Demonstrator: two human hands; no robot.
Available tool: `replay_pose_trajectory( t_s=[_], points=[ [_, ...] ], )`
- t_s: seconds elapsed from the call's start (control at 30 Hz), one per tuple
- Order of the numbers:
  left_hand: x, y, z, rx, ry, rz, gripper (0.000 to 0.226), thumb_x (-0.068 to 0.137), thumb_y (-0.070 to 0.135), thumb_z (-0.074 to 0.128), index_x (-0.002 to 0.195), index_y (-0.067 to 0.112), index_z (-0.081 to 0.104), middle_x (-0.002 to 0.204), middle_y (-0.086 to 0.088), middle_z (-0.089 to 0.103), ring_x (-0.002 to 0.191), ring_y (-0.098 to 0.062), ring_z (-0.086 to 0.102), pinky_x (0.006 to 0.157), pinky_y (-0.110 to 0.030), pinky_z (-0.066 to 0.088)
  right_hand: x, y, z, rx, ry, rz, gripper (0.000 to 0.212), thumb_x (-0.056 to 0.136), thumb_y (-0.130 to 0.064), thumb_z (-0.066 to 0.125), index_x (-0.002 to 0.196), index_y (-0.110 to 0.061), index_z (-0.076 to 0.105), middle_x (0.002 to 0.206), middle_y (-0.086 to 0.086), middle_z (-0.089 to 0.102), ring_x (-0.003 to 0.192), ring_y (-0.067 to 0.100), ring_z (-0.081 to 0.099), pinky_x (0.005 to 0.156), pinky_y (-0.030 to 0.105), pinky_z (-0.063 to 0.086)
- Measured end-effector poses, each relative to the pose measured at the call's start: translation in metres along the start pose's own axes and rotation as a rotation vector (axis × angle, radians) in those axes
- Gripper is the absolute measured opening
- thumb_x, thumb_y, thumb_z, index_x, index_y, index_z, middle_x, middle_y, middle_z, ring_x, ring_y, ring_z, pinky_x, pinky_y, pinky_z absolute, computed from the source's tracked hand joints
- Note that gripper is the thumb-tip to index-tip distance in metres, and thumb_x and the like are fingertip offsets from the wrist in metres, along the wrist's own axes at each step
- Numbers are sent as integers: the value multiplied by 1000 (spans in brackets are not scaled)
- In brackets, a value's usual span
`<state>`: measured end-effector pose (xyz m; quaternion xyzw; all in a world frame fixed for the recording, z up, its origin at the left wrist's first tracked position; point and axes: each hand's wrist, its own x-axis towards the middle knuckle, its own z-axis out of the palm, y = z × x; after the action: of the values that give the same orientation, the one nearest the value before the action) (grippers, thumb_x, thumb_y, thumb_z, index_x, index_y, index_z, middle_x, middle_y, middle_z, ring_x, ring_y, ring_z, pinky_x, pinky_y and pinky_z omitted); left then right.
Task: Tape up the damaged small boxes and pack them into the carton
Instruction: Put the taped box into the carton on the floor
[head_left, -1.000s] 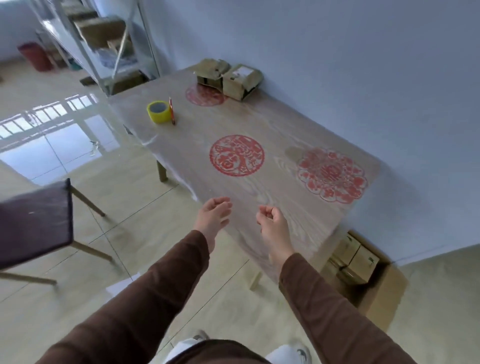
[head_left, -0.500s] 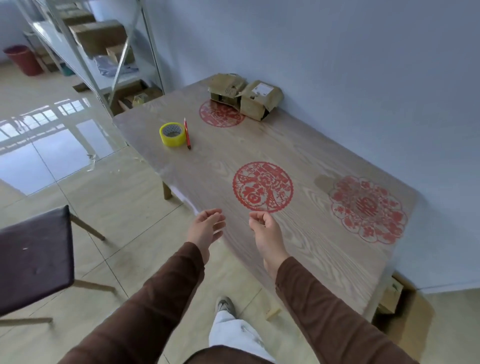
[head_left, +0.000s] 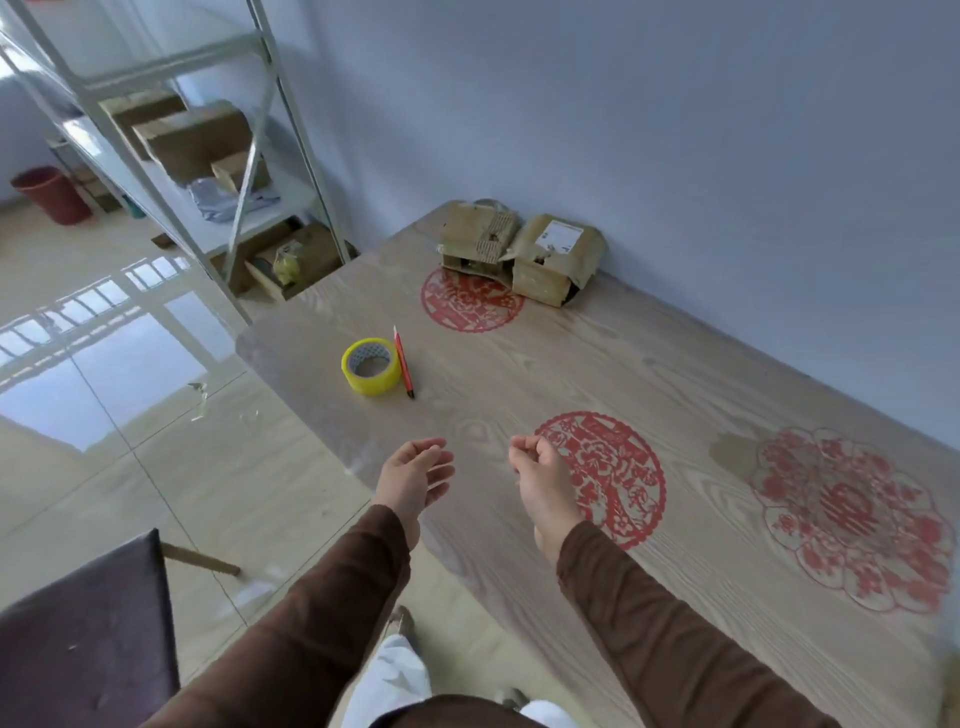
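Observation:
Two battered small cardboard boxes stand side by side at the table's far end against the wall: a torn one (head_left: 475, 236) on the left and one with a white label (head_left: 558, 254) on the right. A yellow tape roll (head_left: 371, 366) lies near the table's left edge, with a red cutter (head_left: 403, 361) touching its right side. My left hand (head_left: 415, 475) hovers over the near table edge, palm up, fingers relaxed, empty. My right hand (head_left: 540, 475) hovers beside it with fingers loosely curled, holding nothing. The carton is out of view.
The wooden table (head_left: 675, 379) bears three red paper-cut decals and stands against a blue-grey wall. A metal shelf rack (head_left: 218, 171) with cardboard boxes stands at the far left. A dark chair seat (head_left: 83, 639) is at the lower left on the tiled floor.
The view has swung left along the table, so the carton on the floor at the right has left the frame. The boxes and tape appear closer. Both hands stay empty.

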<state>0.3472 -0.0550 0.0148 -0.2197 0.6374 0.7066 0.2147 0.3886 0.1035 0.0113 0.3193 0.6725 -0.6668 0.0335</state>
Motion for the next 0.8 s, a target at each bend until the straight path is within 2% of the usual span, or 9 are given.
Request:
replay_pose_trajectory(
  t_s=[0.2, 0.4, 0.5, 0.6, 0.7, 0.77, 0.8],
  points=[
    [74, 52, -13, 69, -135, -4, 13, 102, 12, 52, 105, 14, 64, 93, -3, 67, 81, -16, 63, 75, -29, 49, 46, -34, 50, 43, 130, 17, 16, 101, -19, 54, 116, -18, 60, 112, -1, 62, 101, 13, 58, 77, 21, 44],
    [148, 103, -2, 146, -225, 4, 15, 103, 10, 51, 97, 16, 63, 90, -2, 66, 76, -13, 61, 70, -27, 45, 82, -71, 70, 89, 163, 13, 35, 105, -26, 50, 139, -17, 52, 138, -2, 55, 124, 11, 53, 102, 29, 42],
    [177, 121, 22, 166, -290, 3, 16, 103, 10, 51, 98, 17, 64, 93, -1, 66, 85, -15, 61, 74, -28, 46, 106, -88, 60, 100, 168, -2, 45, 106, -28, 49, 149, -18, 43, 150, -3, 47, 128, 7, 46, 107, 27, 37],
    [210, 140, 54, 213, -340, 33, 14, 102, 12, 54, 107, 19, 65, 107, 0, 66, 102, -16, 59, 88, -30, 46, 146, -111, 44, 110, 205, -15, 52, 106, -30, 49, 155, -20, 35, 158, -3, 39, 138, 11, 41, 106, 25, 33],
    [242, 158, 92, 303, -347, 123, 33, 101, 16, 57, 133, 20, 60, 128, 3, 62, 109, -11, 57, 96, -28, 44, 194, -129, 22, 114, 237, -26, 56, 106, -31, 48, 158, -21, 29, 162, -3, 32, 145, 14, 34, 105, 26, 29],
    [260, 171, 115, 359, -345, 165, 45, 101, 18, 57, 145, 22, 49, 127, 9, 58, 102, -9, 57, 87, -24, 45, 226, -138, 7, 121, 255, -12, 58, 105, -33, 49, 158, -22, 27, 163, -4, 29, 146, 17, 31, 108, 30, 29],
    [274, 178, 130, 403, -343, 184, 50, 102, 19, 57, 149, 23, 45, 125, 11, 58, 92, -9, 58, 77, -22, 48, 245, -143, -1, 125, 259, -1, 60, 105, -34, 49, 159, -22, 25, 164, -3, 27, 147, 18, 30, 110, 32, 28]
  ],
)
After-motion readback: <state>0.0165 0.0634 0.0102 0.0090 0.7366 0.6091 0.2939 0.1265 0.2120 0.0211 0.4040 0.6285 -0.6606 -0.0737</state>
